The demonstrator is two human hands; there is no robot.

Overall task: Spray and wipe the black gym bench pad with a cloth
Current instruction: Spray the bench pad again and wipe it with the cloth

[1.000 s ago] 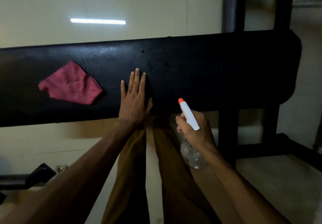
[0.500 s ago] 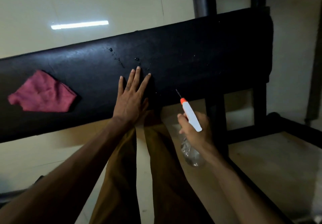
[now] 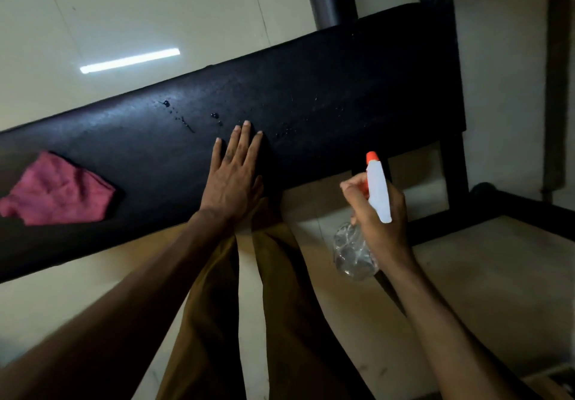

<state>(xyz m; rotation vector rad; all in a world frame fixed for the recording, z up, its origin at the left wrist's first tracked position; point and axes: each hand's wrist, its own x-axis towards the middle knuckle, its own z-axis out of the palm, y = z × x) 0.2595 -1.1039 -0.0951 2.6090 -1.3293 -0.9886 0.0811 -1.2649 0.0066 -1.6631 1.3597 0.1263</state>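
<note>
Head view — hands: left hand point(image 3: 233, 178) lies flat and open on the pad point(image 3: 357, 88); right hand point(image 3: 378, 213) is wrapped around the bottle point(image 3: 354, 253).
Bottle: light, thin plastic — likely crushable; hold the neck.
Cloth point(image 3: 57, 194): soft, limp, lying on the pad's left; pinch anywhere.
Pad: firm, beaded with droplets point(image 3: 186, 122).

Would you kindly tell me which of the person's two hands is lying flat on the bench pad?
The left hand, palm down with fingers spread on the black bench pad. The right hand is off the pad's near edge, gripping the spray bottle.
</note>
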